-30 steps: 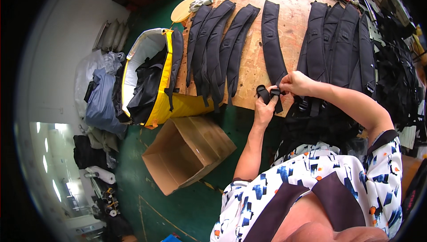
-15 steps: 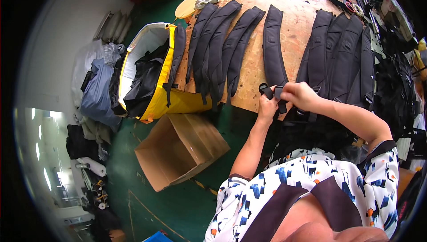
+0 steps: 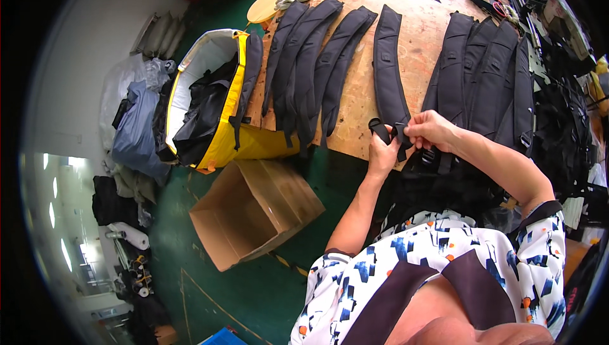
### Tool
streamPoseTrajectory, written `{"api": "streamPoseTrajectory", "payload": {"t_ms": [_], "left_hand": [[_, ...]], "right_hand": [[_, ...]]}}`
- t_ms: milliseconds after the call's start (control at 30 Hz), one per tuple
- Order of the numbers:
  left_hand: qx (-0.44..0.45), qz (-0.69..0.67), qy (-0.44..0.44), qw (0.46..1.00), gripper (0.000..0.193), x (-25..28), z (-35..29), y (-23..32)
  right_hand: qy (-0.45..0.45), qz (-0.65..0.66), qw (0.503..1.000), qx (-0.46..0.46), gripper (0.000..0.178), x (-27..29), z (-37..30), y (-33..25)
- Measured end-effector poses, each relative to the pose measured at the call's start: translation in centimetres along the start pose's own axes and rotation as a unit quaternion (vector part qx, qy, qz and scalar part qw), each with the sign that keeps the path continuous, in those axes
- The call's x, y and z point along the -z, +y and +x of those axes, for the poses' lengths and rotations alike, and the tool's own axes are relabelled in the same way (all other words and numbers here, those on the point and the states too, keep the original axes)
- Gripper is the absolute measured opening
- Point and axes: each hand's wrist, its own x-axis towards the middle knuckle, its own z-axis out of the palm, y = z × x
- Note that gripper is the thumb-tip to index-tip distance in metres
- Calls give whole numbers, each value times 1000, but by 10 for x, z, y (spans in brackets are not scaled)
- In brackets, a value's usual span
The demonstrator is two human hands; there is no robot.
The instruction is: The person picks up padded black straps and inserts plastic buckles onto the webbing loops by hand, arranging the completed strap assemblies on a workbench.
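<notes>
A padded black shoulder strap (image 3: 388,59) lies lengthwise on the wooden table, its lower end reaching my hands at the near edge. My left hand (image 3: 382,153) is closed on a black webbing strap (image 3: 377,128) that loops up from the fingers. Close beside it, my right hand (image 3: 430,130) pinches the webbing at a small black buckle (image 3: 399,129); the fingers partly cover it. More padded straps lie to both sides, one group (image 3: 307,53) on the left and another (image 3: 488,78) on the right.
A yellow bag (image 3: 240,113) with black material inside stands left of the wooden table (image 3: 355,123). An open cardboard box (image 3: 288,196) sits on the green floor below it. A round yellow stool (image 3: 265,6) is by the far left corner. Tools and black material crowd the right side.
My right hand has shifted slightly, its fingers now close at the buckle's right side. The webbing piece between my hands has turned. My left hand keeps its hold.
</notes>
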Motion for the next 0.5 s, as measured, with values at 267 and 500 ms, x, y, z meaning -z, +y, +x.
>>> {"api": "streamPoseTrajectory", "payload": {"t_ms": [267, 500], "left_hand": [[-3, -198, -113, 974, 18, -9, -5, 4], [24, -218, -90, 972, 23, -8, -7, 8]], "right_hand": [[145, -21, 980, 133, 16, -10, 12, 7], [213, -237, 894, 313, 17, -14, 8, 13]]}}
